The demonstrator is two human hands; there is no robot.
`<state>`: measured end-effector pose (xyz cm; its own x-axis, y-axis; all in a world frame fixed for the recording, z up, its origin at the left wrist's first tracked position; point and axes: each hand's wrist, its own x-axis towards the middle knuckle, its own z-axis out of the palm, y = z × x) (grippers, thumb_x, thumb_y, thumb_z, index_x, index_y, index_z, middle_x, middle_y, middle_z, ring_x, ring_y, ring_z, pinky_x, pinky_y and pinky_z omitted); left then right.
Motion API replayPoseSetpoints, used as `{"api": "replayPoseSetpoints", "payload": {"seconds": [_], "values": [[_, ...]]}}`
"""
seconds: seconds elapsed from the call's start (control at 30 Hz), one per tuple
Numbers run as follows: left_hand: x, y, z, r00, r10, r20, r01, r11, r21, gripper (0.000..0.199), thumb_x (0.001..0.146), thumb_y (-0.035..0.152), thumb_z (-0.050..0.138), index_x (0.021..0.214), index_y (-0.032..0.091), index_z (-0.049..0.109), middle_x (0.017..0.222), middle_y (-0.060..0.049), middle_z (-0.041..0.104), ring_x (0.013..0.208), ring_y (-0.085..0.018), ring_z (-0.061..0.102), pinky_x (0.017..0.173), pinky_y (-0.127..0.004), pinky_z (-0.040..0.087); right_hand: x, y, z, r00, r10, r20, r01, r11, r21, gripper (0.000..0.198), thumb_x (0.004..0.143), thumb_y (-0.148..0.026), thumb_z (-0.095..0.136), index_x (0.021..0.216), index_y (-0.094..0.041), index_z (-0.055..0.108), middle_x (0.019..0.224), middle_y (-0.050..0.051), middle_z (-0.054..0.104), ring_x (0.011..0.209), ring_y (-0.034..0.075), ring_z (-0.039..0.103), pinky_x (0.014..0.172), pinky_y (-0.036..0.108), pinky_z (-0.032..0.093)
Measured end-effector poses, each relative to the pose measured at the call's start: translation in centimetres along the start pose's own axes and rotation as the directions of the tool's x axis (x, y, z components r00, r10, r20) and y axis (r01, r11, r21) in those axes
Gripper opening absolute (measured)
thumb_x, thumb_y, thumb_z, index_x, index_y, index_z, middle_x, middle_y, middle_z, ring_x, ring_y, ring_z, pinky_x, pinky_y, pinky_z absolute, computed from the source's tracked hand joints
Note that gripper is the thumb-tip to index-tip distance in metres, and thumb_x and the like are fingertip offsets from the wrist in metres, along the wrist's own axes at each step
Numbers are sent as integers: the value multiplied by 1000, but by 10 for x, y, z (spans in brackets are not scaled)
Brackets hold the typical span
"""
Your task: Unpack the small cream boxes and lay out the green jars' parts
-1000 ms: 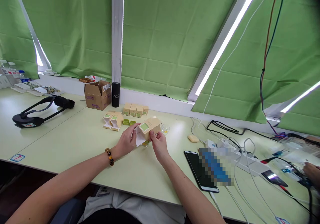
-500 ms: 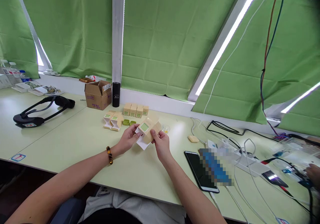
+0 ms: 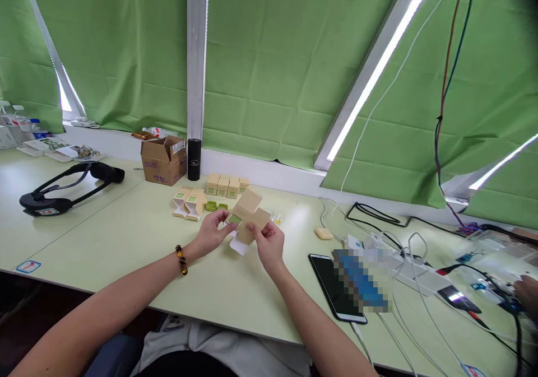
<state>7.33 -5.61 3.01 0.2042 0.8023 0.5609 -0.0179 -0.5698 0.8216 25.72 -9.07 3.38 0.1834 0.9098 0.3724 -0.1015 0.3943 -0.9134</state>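
A small kraft-coloured cardboard box (image 3: 247, 202) with its flaps spread is held up between both hands. My left hand (image 3: 213, 233) is closed on its left side, near the green window. My right hand (image 3: 269, 243) pinches its right side with the thumb in front. White inner card shows on a flap below. Behind the hands lie two small green cases (image 3: 211, 205), the right one partly hidden. Two opened small boxes (image 3: 194, 203) stand to their left, and several closed small boxes (image 3: 223, 185) form a row farther back. Small clear items (image 3: 279, 217) lie right of the held box.
At the back left are a brown carton (image 3: 163, 164) and a black tumbler (image 3: 194, 159). A black headset (image 3: 69, 189) lies far left. On the right are a phone (image 3: 336, 287), a yellowish block (image 3: 324, 233), tangled cables and a power strip (image 3: 414, 273). Another person's hand (image 3: 527, 293) shows at the right edge.
The box between my hands has turned and tilted, so its plain flaps face me more and the green window shows less. Both hands still hold it.
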Motion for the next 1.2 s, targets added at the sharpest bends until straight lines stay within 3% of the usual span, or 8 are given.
{"api": "replayPoseSetpoints", "payload": {"seconds": [0.13, 0.3, 0.43, 0.57, 0.8, 0.93, 1.07, 1.2], "values": [[3, 7, -12, 955, 276, -110, -256, 952, 169, 19, 95, 38, 73, 94, 21, 68, 96, -8, 74, 93, -22, 69, 83, -37, 56, -3, -1, -2, 972, -235, 25, 236, 963, -129, 37, 83, -39, 80, 116, -24, 70, 113, 9, 77, 100, 26, 71, 89, 42, 56], [9, 11, -35, 636, 767, 87, -656, 478, 584, 21, 95, 10, 65, 106, 28, 69, 113, -5, 76, 100, -21, 72, 93, -44, 51, 0, 2, -7, 950, -310, -28, 288, 909, -302, 40, 85, -30, 70, 125, -26, 64, 128, 10, 70, 116, 27, 63, 94, 44, 49], [8, 15, -43, 509, 834, 213, -621, 185, 761, 36, 91, 5, 67, 111, 35, 72, 111, -2, 73, 102, -20, 65, 94, -43, 42, 2, 10, -9, 963, -266, -52, 222, 885, -409, 35, 84, -32, 68, 119, -25, 67, 122, 9, 69, 111, 28, 60, 92, 43, 47], [3, 21, -41, 467, 852, 235, -593, 106, 798, 31, 91, 10, 71, 105, 37, 75, 92, 0, 65, 94, -19, 57, 91, -40, 37, 2, 16, -9, 961, -273, -35, 231, 870, -436, 39, 84, -28, 65, 122, -25, 67, 123, 9, 67, 112, 28, 59, 92, 43, 48], [3, 19, -38, 545, 802, 246, -639, 207, 741, 32, 88, 5, 68, 105, 32, 70, 105, -1, 77, 101, -22, 66, 90, -42, 41, -2, 14, -7, 900, -433, 52, 412, 807, -424, 47, 85, -19, 59, 131, -29, 63, 126, 8, 67, 119, 28, 58, 97, 45, 47], [12, 30, -42, 733, 680, 0, -514, 554, 655, 8, 90, 18, 70, 87, 25, 68, 87, -2, 77, 89, -21, 69, 87, -41, 49, -2, 13, -6, 885, -463, 43, 438, 797, -416, 45, 92, -26, 63, 136, -28, 58, 126, 9, 68, 117, 27, 60, 94, 44, 47], [26, 59, -66, 919, 172, -355, -39, 935, 352, 28, 82, 46, 78, 81, 20, 66, 81, -4, 74, 77, -20, 66, 70, -34, 53, 0, 13, -8, 913, -408, 18, 378, 827, -415, 41, 97, -34, 63, 136, -26, 55, 121, 9, 69, 115, 27, 62, 94, 44, 46], [22, 70, -105, 912, -198, -358, 227, 973, 39, 51, 63, 53, 90, 90, 17, 67, 89, -8, 78, 75, -22, 70, 66, -32, 54, 3, 13, -10, 926, -378, -2, 342, 841, -420, 34, 98, -38, 62, 129, -26, 60, 115, 8, 70, 112, 27, 61, 94, 44, 45]]}}
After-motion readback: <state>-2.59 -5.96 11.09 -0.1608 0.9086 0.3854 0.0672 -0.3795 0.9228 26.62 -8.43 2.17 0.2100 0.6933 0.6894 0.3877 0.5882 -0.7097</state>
